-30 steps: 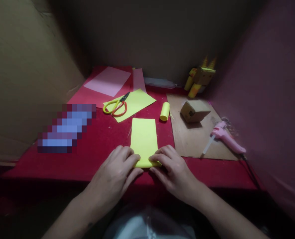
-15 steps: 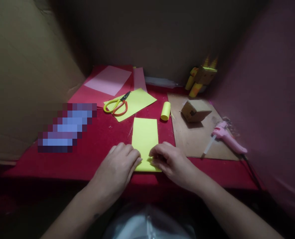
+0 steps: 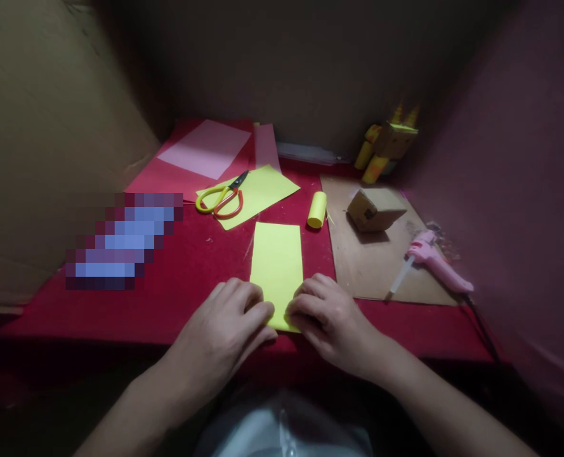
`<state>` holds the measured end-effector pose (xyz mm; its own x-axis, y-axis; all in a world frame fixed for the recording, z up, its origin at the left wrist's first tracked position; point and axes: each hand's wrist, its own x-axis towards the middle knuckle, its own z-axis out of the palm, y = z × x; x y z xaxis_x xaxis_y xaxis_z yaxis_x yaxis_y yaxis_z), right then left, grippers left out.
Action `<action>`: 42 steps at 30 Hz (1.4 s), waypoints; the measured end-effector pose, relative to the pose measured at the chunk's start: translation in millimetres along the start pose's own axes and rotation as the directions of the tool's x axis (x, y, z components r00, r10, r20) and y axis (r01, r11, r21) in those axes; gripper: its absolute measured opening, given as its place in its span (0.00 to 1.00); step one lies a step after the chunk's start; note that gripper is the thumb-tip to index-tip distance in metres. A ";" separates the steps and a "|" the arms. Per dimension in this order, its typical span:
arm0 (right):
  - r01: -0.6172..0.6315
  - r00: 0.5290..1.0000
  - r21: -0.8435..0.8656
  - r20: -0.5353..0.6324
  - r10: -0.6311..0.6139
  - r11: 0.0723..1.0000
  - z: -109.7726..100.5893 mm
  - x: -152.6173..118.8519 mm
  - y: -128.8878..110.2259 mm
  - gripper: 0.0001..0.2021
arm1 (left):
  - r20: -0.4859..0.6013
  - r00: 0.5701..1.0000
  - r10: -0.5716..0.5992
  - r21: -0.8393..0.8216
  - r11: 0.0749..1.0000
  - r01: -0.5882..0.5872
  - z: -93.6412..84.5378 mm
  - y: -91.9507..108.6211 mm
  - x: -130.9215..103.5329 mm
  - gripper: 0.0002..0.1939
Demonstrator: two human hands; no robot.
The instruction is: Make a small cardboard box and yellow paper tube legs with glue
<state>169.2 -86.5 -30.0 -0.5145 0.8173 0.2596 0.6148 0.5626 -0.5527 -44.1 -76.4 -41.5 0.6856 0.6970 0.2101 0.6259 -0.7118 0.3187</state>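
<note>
A strip of yellow paper (image 3: 276, 257) lies lengthwise before me on the red cloth, its near end at the table's front edge. My left hand (image 3: 236, 317) grips the near left corner, thumb low and fingers curled over the top. At the near right corner, my right hand (image 3: 327, 317) has its fingers bent and pinched on the same paper. The near edge between the hands looks slightly curled. Beyond the strip, scissors (image 3: 229, 195) with yellow and red handles rest on a larger yellow sheet (image 3: 272, 187). A small yellow paper tube (image 3: 316, 211) lies to the strip's right.
On a cardboard sheet (image 3: 353, 273) at right sit a cardboard box (image 3: 374, 208) and a pink glue gun (image 3: 436, 257). Behind stands a yellow-and-brown cardboard figure (image 3: 391, 146). Pink paper (image 3: 208, 149) lies back left; a pixelated item (image 3: 127, 241) is at left. Walls enclose the table.
My left thumb has come down to the strip's near edge, and my right fingers have closed in on the right corner. The view has shifted slightly.
</note>
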 end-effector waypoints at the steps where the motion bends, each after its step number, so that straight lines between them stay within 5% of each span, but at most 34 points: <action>1: -0.001 1.000 -0.003 0.009 0.001 1.000 -0.8 -0.6 -0.8 0.05 | -0.019 1.000 -0.001 0.000 1.000 0.001 1.8 0.4 0.2 0.08; 8: 0.013 0.999 -0.018 -0.039 -0.013 1.000 2.5 -4.6 -0.8 0.06 | -0.057 0.997 -0.059 -0.031 0.998 0.057 3.9 3.4 5.5 0.12; 21: -0.147 0.989 0.108 0.009 0.147 0.983 0.6 13.3 7.6 0.06 | 0.016 0.979 -0.203 0.037 0.979 0.203 -1.6 5.8 20.0 0.14; 32: -0.092 0.994 0.000 0.053 0.092 0.996 -0.5 14.0 7.3 0.03 | -0.143 0.989 -0.048 0.067 0.996 0.058 5.4 0.3 15.0 0.14; 42: -0.040 0.996 -0.055 0.082 0.045 0.998 -3.8 12.9 8.4 0.05 | -0.030 0.998 -0.058 -0.121 0.991 0.054 -5.3 -10.4 4.1 0.08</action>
<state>170.0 -70.8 -28.2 -0.5339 0.8285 0.1687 0.6669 0.5353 -0.5183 -49.7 -65.7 -39.1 0.6366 0.7396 0.2187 0.6126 -0.6571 0.4393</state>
